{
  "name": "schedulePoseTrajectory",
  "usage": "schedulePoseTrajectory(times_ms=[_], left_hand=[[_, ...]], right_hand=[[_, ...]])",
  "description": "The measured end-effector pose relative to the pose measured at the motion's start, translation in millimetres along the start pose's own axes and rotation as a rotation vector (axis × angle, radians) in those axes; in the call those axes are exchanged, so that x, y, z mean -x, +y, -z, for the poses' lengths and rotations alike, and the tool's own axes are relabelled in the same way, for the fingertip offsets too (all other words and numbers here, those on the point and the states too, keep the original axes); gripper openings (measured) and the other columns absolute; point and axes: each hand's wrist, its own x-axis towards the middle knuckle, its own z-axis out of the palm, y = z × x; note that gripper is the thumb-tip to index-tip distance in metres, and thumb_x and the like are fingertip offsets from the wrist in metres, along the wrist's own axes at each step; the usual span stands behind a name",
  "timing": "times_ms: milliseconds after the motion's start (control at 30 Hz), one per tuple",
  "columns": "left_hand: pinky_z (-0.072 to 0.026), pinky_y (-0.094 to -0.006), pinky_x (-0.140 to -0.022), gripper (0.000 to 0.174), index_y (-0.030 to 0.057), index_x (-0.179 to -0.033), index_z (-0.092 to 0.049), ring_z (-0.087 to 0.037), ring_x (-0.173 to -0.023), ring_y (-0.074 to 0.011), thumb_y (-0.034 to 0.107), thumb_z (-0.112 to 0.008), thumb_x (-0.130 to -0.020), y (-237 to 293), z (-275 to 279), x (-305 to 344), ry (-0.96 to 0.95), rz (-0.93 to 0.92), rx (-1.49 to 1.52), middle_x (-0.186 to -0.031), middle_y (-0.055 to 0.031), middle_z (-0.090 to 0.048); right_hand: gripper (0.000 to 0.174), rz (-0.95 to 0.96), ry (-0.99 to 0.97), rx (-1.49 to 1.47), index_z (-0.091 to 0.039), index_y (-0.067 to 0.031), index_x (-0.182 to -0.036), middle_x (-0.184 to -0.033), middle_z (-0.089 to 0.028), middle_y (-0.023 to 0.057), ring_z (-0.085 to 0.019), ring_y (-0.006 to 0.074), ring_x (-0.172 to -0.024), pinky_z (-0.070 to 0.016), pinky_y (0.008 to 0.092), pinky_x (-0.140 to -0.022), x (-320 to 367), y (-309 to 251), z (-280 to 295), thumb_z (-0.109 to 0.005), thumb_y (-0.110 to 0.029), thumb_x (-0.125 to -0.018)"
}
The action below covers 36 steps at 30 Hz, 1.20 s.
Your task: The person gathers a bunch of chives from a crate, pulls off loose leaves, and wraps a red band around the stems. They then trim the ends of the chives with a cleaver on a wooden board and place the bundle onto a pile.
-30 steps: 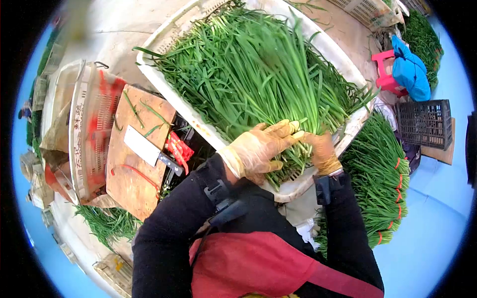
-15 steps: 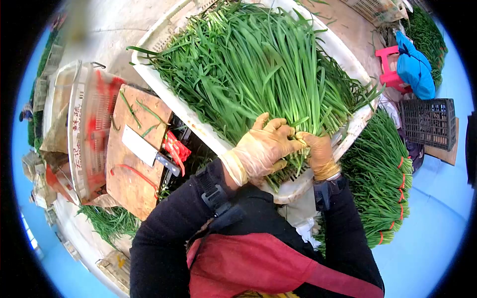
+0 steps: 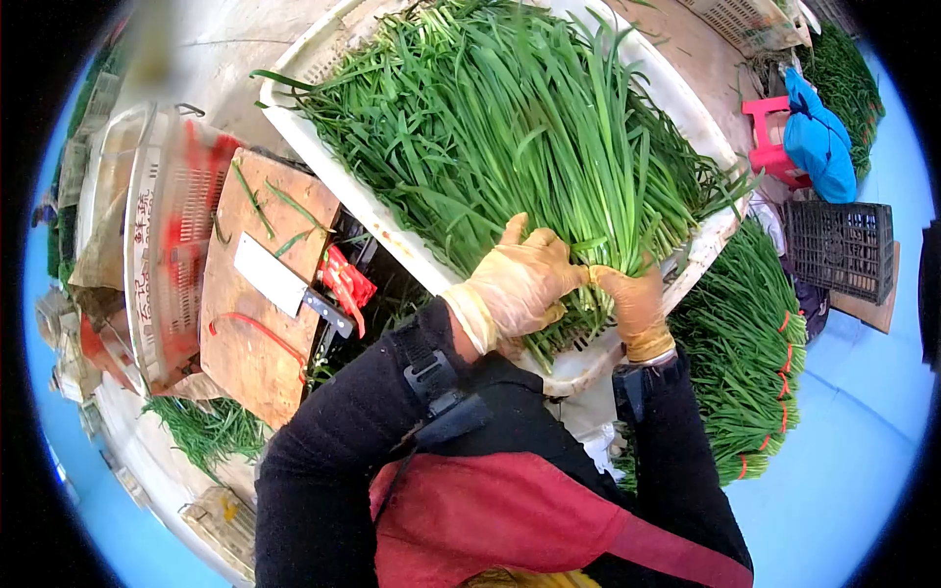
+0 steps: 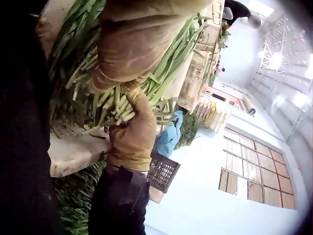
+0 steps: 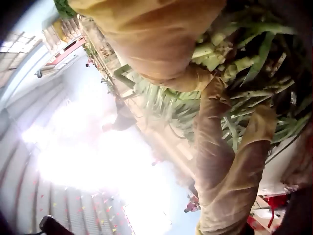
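A heap of long green garlic chives (image 3: 470,147) fills a white plastic crate (image 3: 691,98), stem ends toward the person. At its near edge, my gloved left hand (image 3: 520,289) curls its fingers over the cut stems. Thumb and fingers of my gloved right hand (image 3: 632,309) pinch a bunch from the other side. The fingertips of both hands meet at the stems. In the left wrist view, pale stem ends (image 4: 120,107) stick out between the two hands. The right wrist view shows the left thumb and forefinger spread below more stems (image 5: 244,68).
Left of the crate, a wooden board (image 3: 250,343) carries a cleaver (image 3: 270,274), loose chive leaves and a red strip; red ties (image 3: 345,284) lie beside it. On the right are stacked, tied chive bundles (image 3: 735,363), a black crate (image 3: 838,250) and a pink stool (image 3: 769,142).
My left hand has drawn its outstretched fingers in from across the stems, curling them beside the right hand. The right hand stays at the bunch, its thumb now nearer the left fingertips.
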Motion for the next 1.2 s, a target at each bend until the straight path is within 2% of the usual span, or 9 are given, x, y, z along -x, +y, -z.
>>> schedulePoseTrajectory(times_ms=[33,133,267,400,500,700,867,1033,1200], left_hand=[[-0.0235,-0.0600,-0.107,0.054,0.0247,-0.125,-0.056,-0.048,-0.117,-0.0335,0.027,-0.069,-0.073,-0.7,-2.7,0.0,0.047,-0.018,0.012,-0.109,-0.0099,-0.057],[-0.0232,-0.0606,-0.107,0.053,0.0251,-0.125,-0.057,-0.048,-0.117,-0.0337,0.029,-0.068,-0.074,-10.8,-18.1,6.0,0.038,-0.035,-0.037,-0.109,-0.0084,-0.057],[-0.0231,-0.0611,-0.107,0.052,0.0265,-0.128,-0.053,-0.047,-0.119,-0.0317,0.034,-0.066,-0.078,-12.1,-15.8,6.7,0.173,-0.104,0.138,-0.110,-0.0078,-0.058],[-0.0234,-0.0615,-0.107,0.057,0.0295,-0.132,-0.048,-0.049,-0.117,-0.0314,0.034,-0.066,-0.079,-12.9,-14.8,6.5,0.102,-0.095,0.096,-0.106,-0.0081,-0.058],[-0.0240,-0.0619,-0.107,0.057,0.0261,-0.131,-0.049,-0.049,-0.117,-0.0315,0.034,-0.067,-0.078,-11.1,-8.1,4.5,0.014,-0.068,0.080,-0.104,-0.0086,-0.058],[-0.0245,-0.0626,-0.106,0.053,0.0159,-0.121,-0.057,-0.049,-0.116,-0.0317,0.035,-0.070,-0.074,-13.3,-12.6,6.4,0.080,-0.086,0.141,-0.102,-0.0093,-0.059],[-0.0233,-0.0612,-0.107,0.054,0.0168,-0.122,-0.057,-0.049,-0.117,-0.0308,0.038,-0.071,-0.074,-11.0,-6.2,2.9,-0.073,-0.004,0.039,-0.102,-0.0092,-0.061],[-0.0216,-0.0612,-0.108,0.065,0.0211,-0.134,-0.051,-0.052,-0.115,-0.0301,0.039,-0.070,-0.075,-11.8,-3.5,9.4,-0.216,0.100,0.003,-0.108,-0.0098,-0.064],[-0.0218,-0.0633,-0.107,0.064,0.0227,-0.136,-0.048,-0.051,-0.118,-0.0328,0.039,-0.068,-0.077,-13.5,-11.2,14.8,-0.223,0.142,0.024,-0.117,-0.0126,-0.061]], right_hand=[[0.035,0.014,0.045,0.009,-0.063,0.0006,-0.109,-0.097,-0.067,0.0047,-0.063,0.0127,-0.082,-0.0513,0.0265,-0.077,3.4,-3.0,-2.0,-0.070,0.002,-0.075],[0.035,0.028,0.098,-0.065,-0.063,0.0004,-0.109,-0.096,-0.067,0.0045,-0.063,0.0125,-0.081,-0.0514,0.0265,-0.076,8.7,-19.6,-4.9,-0.071,0.001,-0.074],[0.042,-0.071,0.068,-0.115,-0.059,0.0024,-0.113,-0.098,-0.067,0.0076,-0.065,0.0151,-0.082,-0.0543,0.0281,-0.077,5.7,-6.0,9.8,-0.073,0.000,-0.074],[0.038,-0.148,0.089,-0.212,-0.060,0.0030,-0.110,-0.092,-0.068,0.0080,-0.066,0.0154,-0.077,-0.0554,0.0276,-0.070,7.5,3.9,11.7,-0.072,-0.002,-0.074],[0.030,-0.171,0.109,-0.233,-0.062,0.0012,-0.103,-0.087,-0.066,0.0070,-0.066,0.0170,-0.072,-0.0563,0.0299,-0.066,10.2,-0.3,6.8,-0.069,-0.003,-0.074],[0.028,-0.212,0.063,-0.294,-0.062,0.0022,-0.103,-0.088,-0.067,0.0085,-0.067,0.0193,-0.070,-0.0589,0.0320,-0.062,12.8,-2.6,4.7,-0.068,-0.002,-0.076],[0.033,-0.343,0.005,-0.357,-0.062,0.0035,-0.106,-0.086,-0.069,0.0112,-0.069,0.0190,-0.071,-0.0580,0.0286,-0.060,17.9,-6.1,-0.6,-0.072,-0.004,-0.075],[0.036,-0.297,-0.014,-0.552,-0.057,0.0057,-0.113,-0.090,-0.067,0.0172,-0.070,0.0251,-0.072,-0.0609,0.0333,-0.057,35.9,-48.9,-15.3,-0.062,0.001,-0.078],[0.050,-0.083,-0.011,-0.687,-0.054,0.0086,-0.117,-0.085,-0.066,0.0183,-0.066,0.0209,-0.065,-0.0553,0.0268,-0.051,48.0,-114.4,0.7,-0.069,-0.010,-0.073]])
